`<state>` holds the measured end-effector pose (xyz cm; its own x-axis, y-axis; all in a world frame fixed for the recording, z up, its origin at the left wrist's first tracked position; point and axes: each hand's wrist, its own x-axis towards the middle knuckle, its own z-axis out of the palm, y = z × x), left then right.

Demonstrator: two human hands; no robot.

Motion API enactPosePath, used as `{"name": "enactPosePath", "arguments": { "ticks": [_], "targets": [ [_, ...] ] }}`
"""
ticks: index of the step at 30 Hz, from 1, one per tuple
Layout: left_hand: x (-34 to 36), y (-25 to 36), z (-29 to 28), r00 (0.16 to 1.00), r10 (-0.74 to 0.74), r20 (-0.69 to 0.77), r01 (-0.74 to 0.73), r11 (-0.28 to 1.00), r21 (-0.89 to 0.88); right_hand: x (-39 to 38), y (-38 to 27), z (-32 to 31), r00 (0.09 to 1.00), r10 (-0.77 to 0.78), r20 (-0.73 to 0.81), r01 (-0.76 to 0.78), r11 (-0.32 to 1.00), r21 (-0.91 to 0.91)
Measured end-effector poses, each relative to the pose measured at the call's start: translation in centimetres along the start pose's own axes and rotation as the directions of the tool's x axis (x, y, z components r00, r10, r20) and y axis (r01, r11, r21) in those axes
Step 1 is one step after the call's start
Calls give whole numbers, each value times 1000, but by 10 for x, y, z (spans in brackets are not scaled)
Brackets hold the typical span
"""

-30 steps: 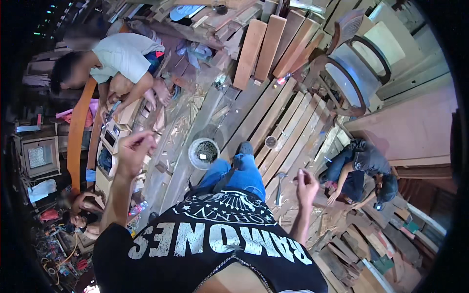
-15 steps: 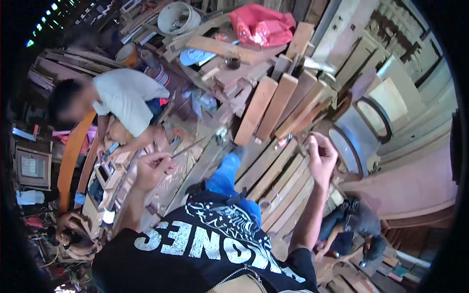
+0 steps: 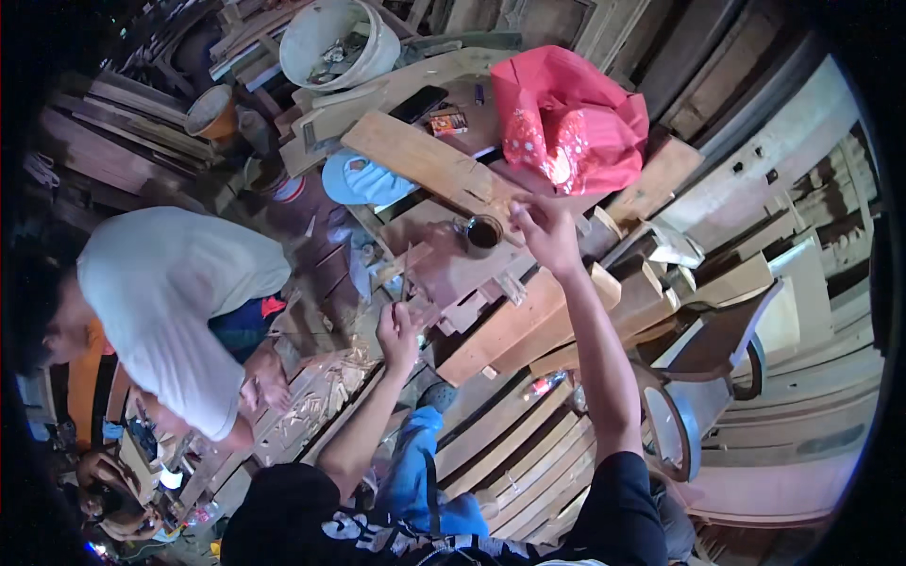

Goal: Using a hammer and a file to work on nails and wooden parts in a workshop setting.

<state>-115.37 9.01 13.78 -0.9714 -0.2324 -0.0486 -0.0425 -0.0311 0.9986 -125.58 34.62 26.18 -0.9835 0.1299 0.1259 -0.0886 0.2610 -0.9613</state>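
Observation:
My right hand (image 3: 549,236) reaches far out over the cluttered bench. Its fingers are pinched together beside a glass cup of dark drink (image 3: 482,233), and whatever is between them is too small to make out. Closer in and further left, my left hand (image 3: 398,338) is closed with its fingers curled, near the bench's front edge. What it grips is not clear. A long wooden board (image 3: 415,162) lies across the bench behind the cup. Past my right hand sits a red bag (image 3: 571,118), and a light blue cap (image 3: 366,179) rests left of the board.
A person in a pale shirt (image 3: 175,302) bends over at the left; another person (image 3: 118,495) is lower left. A white bucket (image 3: 340,45) stands at the back. Wooden planks (image 3: 528,330) lean below the bench, and a chair (image 3: 703,387) is at the right.
The view has swung toward the bench. My right hand has stretched forward to the cup. My left hand has moved right and forward; the thin stick seen in it earlier is not clearly visible now.

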Motion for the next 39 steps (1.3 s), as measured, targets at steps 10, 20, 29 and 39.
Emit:
{"name": "enactPosePath", "arguments": {
  "ticks": [10,20,29,39],
  "targets": [
    [86,-64,92,899,317,-304,-212,919,331,213,74,59,972,-92,215,212,737,-642],
    [84,-70,94,926,246,-288,-141,930,339,370,220,100,928,147,342,349,-21,-937],
    [81,-76,91,941,171,-293,-59,933,356,418,283,97,998,68,6,-53,833,-551],
    [84,-63,94,940,238,-244,-105,883,457,369,230,96,999,17,-30,-35,618,-785]
  ]
}}
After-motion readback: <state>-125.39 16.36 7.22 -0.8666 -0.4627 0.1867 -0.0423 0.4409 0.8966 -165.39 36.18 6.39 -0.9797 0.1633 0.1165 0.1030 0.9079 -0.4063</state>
